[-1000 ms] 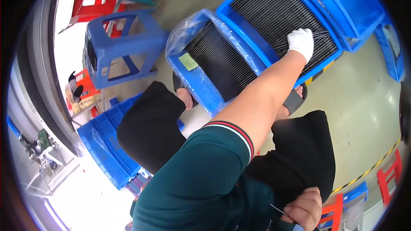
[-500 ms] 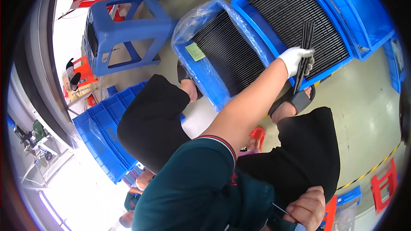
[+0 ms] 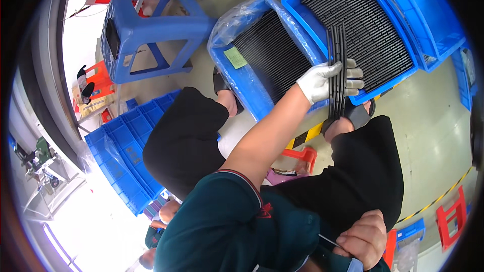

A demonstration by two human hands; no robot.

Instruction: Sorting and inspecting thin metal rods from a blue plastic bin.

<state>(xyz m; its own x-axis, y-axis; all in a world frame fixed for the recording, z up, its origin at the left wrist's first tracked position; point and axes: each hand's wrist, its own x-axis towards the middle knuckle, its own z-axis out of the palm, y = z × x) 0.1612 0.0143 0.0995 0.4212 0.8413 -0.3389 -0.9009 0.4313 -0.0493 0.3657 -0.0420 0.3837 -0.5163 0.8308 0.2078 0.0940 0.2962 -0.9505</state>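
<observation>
**Handful of black rods out over the crates, other hand parked by the chest**

So we had a small bunch of thin black rods (image 3: 337,73) in the gloved left hand (image 3: 330,81), held snugly with the thumb on the near side and the fingers wrapped under and past them. The rods were fanned a little at the top, and we couldn't get a clean count. From our angle they crossed the near corner of an open blue crate (image 3: 308,22), with their lower ends over our sandalled right foot (image 3: 340,128).

Our bare right hand (image 3: 364,239) was down by the dark green shirt (image 3: 212,226), curled into a loose fist with a thin silvery rod (image 3: 329,240) poking out by the thumb.

That open crate had rows of more black rods (image 3: 368,25) lying side by side. Just left of it we had a second blue crate with a clear plastic liner (image 3: 242,15), also loaded with dark rods (image 3: 272,55), plus a yellow-green note (image 3: 235,57) inside. More blue crates (image 3: 423,15) sat right behind the open one.

Further out there was a blue plastic stool (image 3: 166,29) to the left, a pile of blue crates (image 3: 121,151) below that, and yellow-black tape (image 3: 312,132) on the floor between our feet. Part of another person (image 3: 153,235) showed at lower left.
</observation>
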